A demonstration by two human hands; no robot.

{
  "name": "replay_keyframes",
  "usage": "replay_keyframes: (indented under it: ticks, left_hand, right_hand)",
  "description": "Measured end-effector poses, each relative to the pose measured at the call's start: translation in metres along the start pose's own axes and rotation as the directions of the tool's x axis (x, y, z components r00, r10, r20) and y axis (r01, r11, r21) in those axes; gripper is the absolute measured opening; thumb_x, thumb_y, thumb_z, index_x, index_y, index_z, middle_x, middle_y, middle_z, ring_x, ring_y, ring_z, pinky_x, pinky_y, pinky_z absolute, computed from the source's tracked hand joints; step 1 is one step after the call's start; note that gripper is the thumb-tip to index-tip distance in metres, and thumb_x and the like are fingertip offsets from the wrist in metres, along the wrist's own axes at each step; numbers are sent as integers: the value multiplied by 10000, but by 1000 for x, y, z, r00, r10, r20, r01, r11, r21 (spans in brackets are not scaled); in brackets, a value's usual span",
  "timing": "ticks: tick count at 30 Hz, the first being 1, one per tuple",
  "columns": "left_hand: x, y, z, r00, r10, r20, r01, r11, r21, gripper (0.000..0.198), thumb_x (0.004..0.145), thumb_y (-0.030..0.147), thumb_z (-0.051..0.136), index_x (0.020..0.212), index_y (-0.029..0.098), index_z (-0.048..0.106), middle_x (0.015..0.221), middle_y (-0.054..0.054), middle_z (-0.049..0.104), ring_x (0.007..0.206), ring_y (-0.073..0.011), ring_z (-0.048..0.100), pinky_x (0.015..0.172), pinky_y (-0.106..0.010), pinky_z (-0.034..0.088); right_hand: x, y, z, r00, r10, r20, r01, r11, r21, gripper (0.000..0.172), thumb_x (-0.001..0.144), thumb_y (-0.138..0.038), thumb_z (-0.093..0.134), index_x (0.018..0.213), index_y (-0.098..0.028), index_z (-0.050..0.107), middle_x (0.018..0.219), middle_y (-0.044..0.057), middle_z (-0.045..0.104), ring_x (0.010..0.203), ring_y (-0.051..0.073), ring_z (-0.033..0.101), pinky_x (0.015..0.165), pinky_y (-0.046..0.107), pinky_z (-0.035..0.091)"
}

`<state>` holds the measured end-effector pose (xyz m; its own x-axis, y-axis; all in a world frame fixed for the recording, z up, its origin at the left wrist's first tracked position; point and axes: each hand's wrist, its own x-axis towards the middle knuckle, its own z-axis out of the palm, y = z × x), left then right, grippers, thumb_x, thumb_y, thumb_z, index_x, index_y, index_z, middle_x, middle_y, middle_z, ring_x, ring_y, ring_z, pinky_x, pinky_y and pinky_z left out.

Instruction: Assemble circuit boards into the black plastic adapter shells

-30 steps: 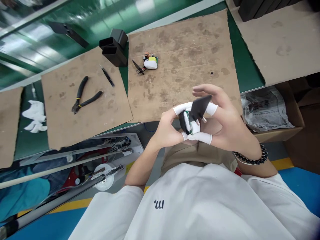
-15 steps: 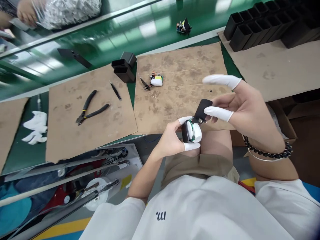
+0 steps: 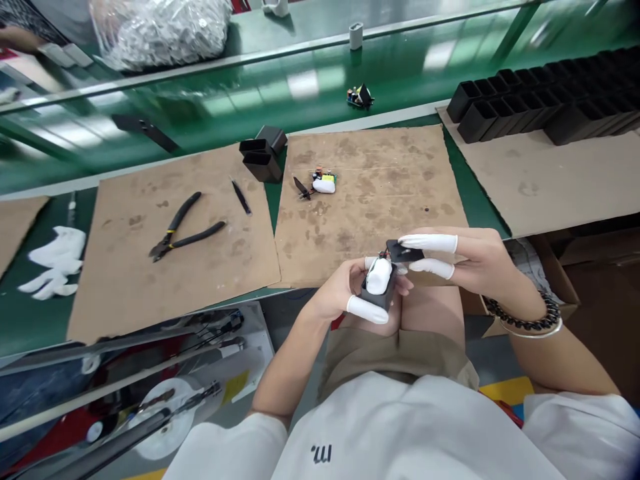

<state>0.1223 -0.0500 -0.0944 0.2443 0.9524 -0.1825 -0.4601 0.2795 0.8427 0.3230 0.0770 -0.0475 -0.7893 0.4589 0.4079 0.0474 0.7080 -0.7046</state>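
Head view: I see the left hand (image 3: 345, 293) over the lap, just off the counter (image 3: 35, 320) edge, fingers clamped round a black adapter (image 3: 379, 293) with a white insert (image 3: 379, 275) showing on top. The right hand (image 3: 475, 260) is beside it, capped fingers (image 3: 430, 243) pinched together on a black lid (image 3: 403, 252) that touches the adapter's far end. Behind on the cardboard (image 3: 380, 220) are a loose board (image 3: 324, 185), pliers (image 3: 183, 227), tweezers (image 3: 241, 197) and two shells (image 3: 263, 157). White gloves (image 3: 53, 260) lie far left.
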Motion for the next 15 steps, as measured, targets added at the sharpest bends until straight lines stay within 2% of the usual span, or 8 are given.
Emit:
replay_keyframes:
  ticks: [2, 4, 5, 8, 11, 15]
  left_hand:
    - [1, -1, 7, 975, 108, -193, -76, 983, 165, 692, 430, 313, 1019, 1038, 145, 732, 1101, -133, 797, 1074, -346, 751, 965, -466, 613]
    - [5, -5, 15, 891, 274, -362, -127, 916, 381, 677, 507, 264, 982, 1119, 157, 713, 1148, -107, 790, 1102, -311, 742, 1017, -445, 594]
    - [8, -8, 17, 843, 351, -408, -135, 872, 470, 677, 545, 255, 960, 1164, 163, 700, 1162, -99, 788, 1103, -299, 740, 1026, -436, 591]
    - [21, -21, 17, 733, 492, -469, -142, 785, 603, 697, 630, 260, 910, 1272, 185, 651, 1195, -92, 781, 1093, -281, 746, 1009, -417, 603]
    - [34, -31, 11, 678, 556, -482, -123, 731, 671, 678, 699, 233, 861, 1329, 207, 612, 1277, -103, 753, 1156, -286, 734, 1037, -436, 597]
    - [43, -33, 7, 597, 641, -483, -52, 632, 774, 561, 782, 223, 789, 1313, 222, 610, 1281, -94, 759, 1201, -301, 725, 1198, -558, 473]
  right_hand:
    - [2, -5, 4, 989, 145, -18, -143, 986, 87, 245, 888, -244, 778, 1128, -273, 816, 1126, 15, 829, 1031, 249, 804, 911, 334, 678]
    - [5, -14, 9, 959, 273, -76, -260, 955, 146, 216, 872, -275, 795, 1084, -257, 826, 1073, 18, 838, 985, 252, 812, 868, 344, 689]
    - [7, -19, 13, 943, 310, -122, -294, 946, 133, 214, 867, -285, 799, 1078, -262, 827, 1062, 19, 839, 976, 256, 812, 855, 355, 691]
    - [10, -32, 25, 928, 295, -228, -321, 943, -86, 198, 888, -259, 758, 1073, -272, 826, 1029, 36, 837, 948, 278, 805, 803, 391, 678]
    - [12, -37, 38, 948, 242, -208, -300, 898, -323, 167, 928, -223, 675, 1004, -237, 823, 951, 68, 826, 848, 274, 791, 703, 379, 641]
    - [12, -31, 56, 951, 181, -250, -281, 841, -462, 184, 974, -267, 621, 987, -220, 798, 1004, 102, 800, 844, 253, 767, 689, 364, 613]
